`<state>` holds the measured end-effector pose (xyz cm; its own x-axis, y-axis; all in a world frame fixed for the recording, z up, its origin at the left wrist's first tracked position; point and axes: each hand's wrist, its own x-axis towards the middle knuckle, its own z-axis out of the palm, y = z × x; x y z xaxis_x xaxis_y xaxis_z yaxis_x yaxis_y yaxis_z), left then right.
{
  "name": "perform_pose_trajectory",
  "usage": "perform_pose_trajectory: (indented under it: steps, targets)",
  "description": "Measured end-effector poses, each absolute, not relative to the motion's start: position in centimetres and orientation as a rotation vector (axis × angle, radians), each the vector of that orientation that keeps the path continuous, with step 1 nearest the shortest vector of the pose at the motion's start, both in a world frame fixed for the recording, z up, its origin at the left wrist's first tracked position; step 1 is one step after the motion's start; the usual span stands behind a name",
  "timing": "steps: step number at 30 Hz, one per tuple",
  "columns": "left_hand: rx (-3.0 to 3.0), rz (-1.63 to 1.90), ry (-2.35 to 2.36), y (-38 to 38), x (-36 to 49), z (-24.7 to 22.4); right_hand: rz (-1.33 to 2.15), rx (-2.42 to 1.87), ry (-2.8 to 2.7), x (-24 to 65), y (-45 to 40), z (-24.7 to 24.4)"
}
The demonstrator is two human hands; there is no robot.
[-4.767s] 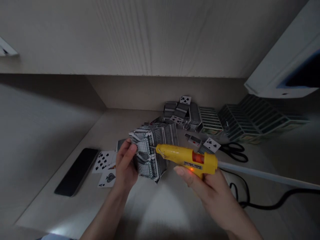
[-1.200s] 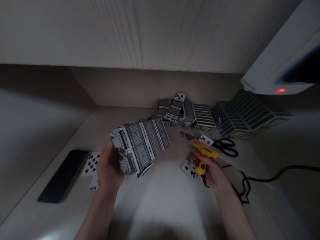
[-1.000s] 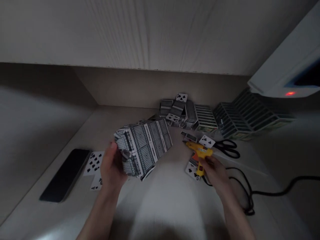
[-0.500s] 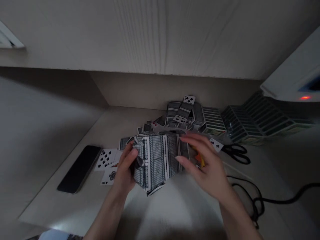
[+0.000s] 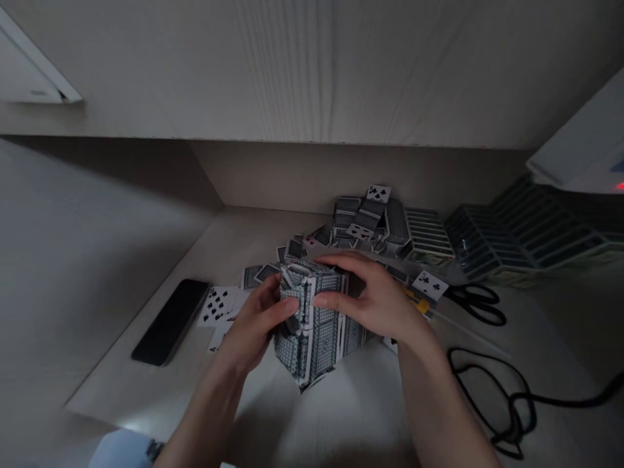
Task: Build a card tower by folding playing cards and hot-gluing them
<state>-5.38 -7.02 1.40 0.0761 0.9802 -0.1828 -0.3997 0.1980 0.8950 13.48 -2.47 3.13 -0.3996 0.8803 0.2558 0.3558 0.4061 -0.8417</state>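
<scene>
In the middle of the head view is a block-like model built from folded playing cards (image 5: pixel 324 344), with patterned grey backs facing out and white edges along the seams. My left hand (image 5: pixel 253 322) grips its left end, thumb on the near face beside a dark opening. My right hand (image 5: pixel 373 296) is on the upper part, thumb pressed to the front and fingers over the top. Some of the model's right side is hidden behind this hand. Behind it lies a heap of folded cards (image 5: pixel 365 218), some with clubs face up.
A black phone (image 5: pixel 170 322) and a spade card (image 5: pixel 214 307) lie left. On the right are a club card (image 5: pixel 429 286), a yellow object (image 5: pixel 416 300), black scissors (image 5: pixel 480 305) and a looped cable (image 5: pixel 524 396). Folded-card rows (image 5: pixel 492 240) stand behind. A board (image 5: pixel 292 78) overhangs the desk.
My right hand has moved left along the model and closed on its top, nearer my left hand. The model now appears turned slightly. The whole view has shifted a little.
</scene>
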Motion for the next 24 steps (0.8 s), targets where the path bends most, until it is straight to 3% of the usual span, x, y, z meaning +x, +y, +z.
perform_pose_trajectory:
  steps: [17,24]
  targets:
    - [0.877,1.125,0.96,-6.5,-4.5,2.2,1.049,-1.086,-1.791,13.9,-2.9,3.7]
    - [0.96,1.001,0.927,-4.3,-4.9,2.6,1.043,-0.822,-1.924,14.7,-1.9,5.4]
